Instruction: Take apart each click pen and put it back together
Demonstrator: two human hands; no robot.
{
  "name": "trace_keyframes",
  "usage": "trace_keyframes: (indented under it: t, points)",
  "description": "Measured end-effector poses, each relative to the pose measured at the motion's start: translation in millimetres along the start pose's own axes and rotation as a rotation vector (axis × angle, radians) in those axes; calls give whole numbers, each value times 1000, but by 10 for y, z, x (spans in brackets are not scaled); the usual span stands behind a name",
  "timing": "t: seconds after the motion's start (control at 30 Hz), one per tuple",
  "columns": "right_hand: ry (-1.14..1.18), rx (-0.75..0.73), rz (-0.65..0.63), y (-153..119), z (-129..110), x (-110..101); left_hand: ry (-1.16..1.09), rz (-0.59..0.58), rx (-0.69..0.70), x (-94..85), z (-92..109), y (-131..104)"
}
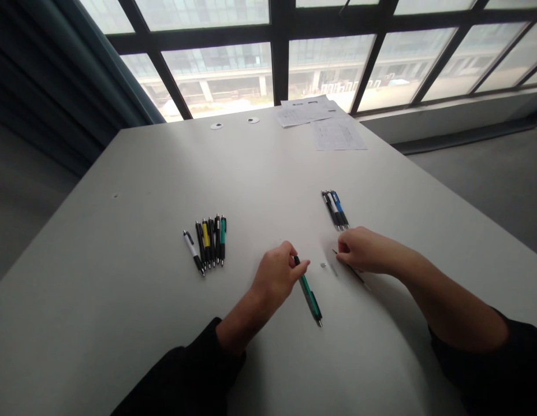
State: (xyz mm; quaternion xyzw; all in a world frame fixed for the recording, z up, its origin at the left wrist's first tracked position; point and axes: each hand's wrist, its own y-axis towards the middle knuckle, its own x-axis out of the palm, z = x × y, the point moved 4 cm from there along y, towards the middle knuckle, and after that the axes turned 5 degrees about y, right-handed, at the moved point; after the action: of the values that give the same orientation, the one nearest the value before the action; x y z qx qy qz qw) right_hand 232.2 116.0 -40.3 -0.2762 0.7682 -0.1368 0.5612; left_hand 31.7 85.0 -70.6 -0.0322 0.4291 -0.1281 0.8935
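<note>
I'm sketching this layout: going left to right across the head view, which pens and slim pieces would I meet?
White pen at far left → yellow pen → teal pen → green pen → thin dark rod. Left out: the set of three pens, whose span overlaps the rod's.

Daylight pours in from the far windows (216,75), so glaring that I see the view beyond bleached pale. The white table (251,173) has a soft sheen toward its far middle and greys toward me. On the left, the curtain (56,69) sinks into gloom. Faint shadows spread on the near side of both arms (424,283). Window bars splay outward toward the edges. The green pen (310,296) looks fairly clear; the tiny parts (323,264) beside it are soft.
</note>
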Motion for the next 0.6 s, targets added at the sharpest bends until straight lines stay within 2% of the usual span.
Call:
trace_keyframes:
  t: [0.17,0.37,0.6]
  points:
    - [20,32,-16,5,6,-5,107,12,30,93,64,41]
    - [56,49,-34,-4,12,0,145,35,73,102,110,6]
    - [87,70,-52,-18,-1,4,70,134,114,49,-12,-3]
